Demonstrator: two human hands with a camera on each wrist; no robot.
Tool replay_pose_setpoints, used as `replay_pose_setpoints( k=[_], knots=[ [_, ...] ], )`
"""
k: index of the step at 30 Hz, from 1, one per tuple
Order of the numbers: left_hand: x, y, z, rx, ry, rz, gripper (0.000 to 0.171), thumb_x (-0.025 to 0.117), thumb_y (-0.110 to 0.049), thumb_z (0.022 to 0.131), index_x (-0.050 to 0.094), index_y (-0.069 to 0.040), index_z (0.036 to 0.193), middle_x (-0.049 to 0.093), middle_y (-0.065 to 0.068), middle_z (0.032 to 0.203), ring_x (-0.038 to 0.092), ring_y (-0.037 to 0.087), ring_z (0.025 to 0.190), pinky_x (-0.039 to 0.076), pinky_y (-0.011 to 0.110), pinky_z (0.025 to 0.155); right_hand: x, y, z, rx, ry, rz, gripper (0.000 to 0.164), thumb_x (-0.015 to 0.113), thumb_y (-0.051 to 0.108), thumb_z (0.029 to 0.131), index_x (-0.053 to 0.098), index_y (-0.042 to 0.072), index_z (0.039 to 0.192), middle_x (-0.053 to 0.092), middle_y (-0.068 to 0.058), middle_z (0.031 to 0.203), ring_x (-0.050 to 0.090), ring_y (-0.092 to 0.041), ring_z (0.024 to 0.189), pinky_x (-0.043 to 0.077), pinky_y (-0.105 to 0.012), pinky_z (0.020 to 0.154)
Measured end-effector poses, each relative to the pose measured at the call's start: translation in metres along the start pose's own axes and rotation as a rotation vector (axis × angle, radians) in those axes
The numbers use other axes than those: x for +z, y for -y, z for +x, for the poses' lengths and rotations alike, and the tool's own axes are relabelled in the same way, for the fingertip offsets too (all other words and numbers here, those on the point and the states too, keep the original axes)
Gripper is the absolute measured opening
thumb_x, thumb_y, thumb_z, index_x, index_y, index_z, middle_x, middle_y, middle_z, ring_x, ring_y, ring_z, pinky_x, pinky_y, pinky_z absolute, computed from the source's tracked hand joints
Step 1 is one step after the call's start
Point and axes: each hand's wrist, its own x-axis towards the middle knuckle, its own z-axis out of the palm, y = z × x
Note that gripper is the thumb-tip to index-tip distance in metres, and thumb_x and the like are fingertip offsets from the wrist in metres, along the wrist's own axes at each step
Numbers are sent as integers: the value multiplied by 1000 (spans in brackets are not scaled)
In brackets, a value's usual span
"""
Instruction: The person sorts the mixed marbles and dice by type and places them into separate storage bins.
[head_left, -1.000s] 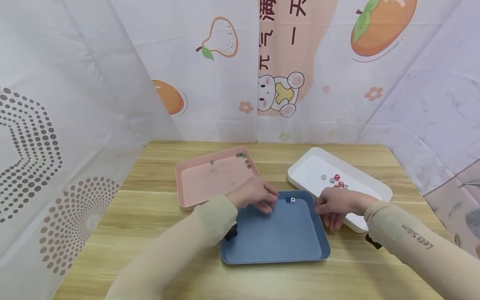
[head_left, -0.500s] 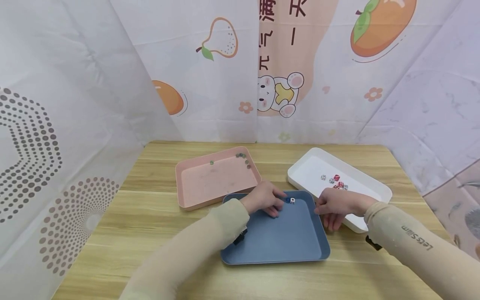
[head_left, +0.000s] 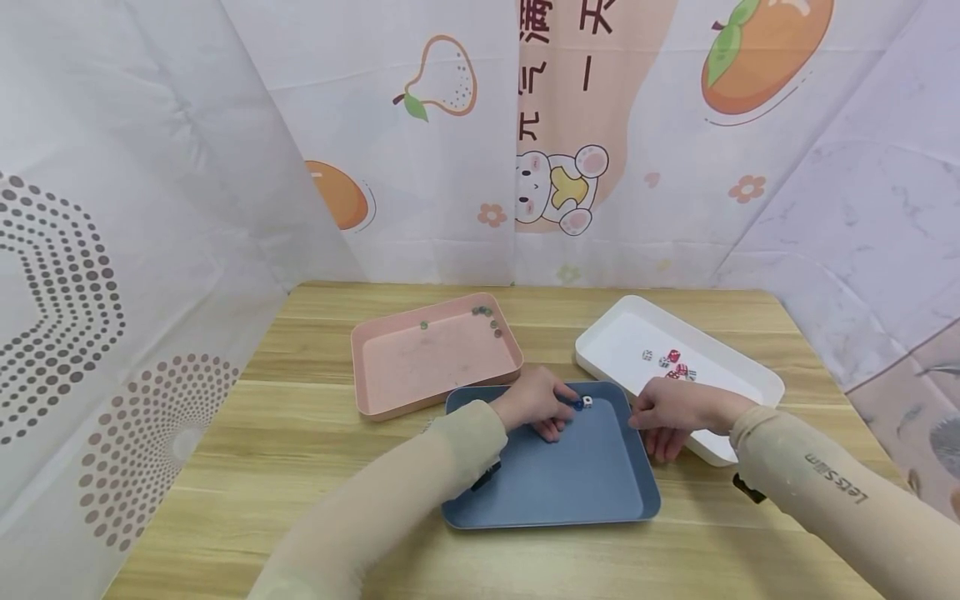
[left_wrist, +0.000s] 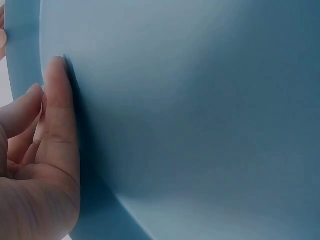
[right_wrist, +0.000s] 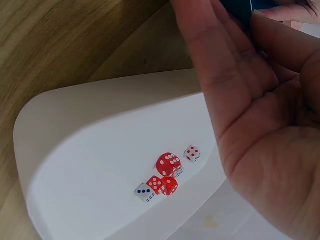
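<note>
The blue tray (head_left: 577, 475) sits at the front middle of the table, with a blue die (head_left: 578, 404) and a white die (head_left: 587, 402) side by side near its back wall. My left hand (head_left: 536, 402) reaches in from the left, its thumb and index finger pinching at the blue die. In the left wrist view that die is hidden behind the fingers (left_wrist: 59, 110). My right hand (head_left: 675, 412) grips the tray's right rim between thumb and fingers, partly over the white tray (head_left: 742, 371). Red dice (right_wrist: 168, 165) and white dice (right_wrist: 192, 152) lie in the white tray.
A pink tray (head_left: 412, 358) stands at the back left, close to the blue tray, with several small greenish pieces (head_left: 486, 312) along its edges. Wooden table (head_left: 300, 467) surrounds the trays. Printed white curtains (head_left: 450, 167) hang behind and at the sides.
My left hand has moved right across the blue tray to the blue die. Both dice there have shifted slightly. My right hand keeps its grip on the rim.
</note>
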Motion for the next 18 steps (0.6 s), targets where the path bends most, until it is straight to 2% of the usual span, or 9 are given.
replay_pose_setpoints(
  k=[9, 18],
  knots=[
    [7, -3, 5, -6, -26, 91, 24, 76, -8, 93, 77, -6, 116, 63, 7, 61, 61, 14, 45, 60, 30, 47, 0, 1, 0, 0, 5, 4, 18, 62, 11, 102, 70, 3, 88, 72, -13, 78, 72, -25, 68, 65, -37, 65],
    [21, -7, 14, -2, -119, 221, 5, 79, -13, 91, 82, -12, 95, 60, 4, 55, 59, 13, 42, 56, 27, 42, -1, 0, 1, -4, 14, 18, 18, 62, 11, 102, 69, 2, 89, 72, -13, 79, 72, -25, 70, 65, -38, 65]
  ],
)
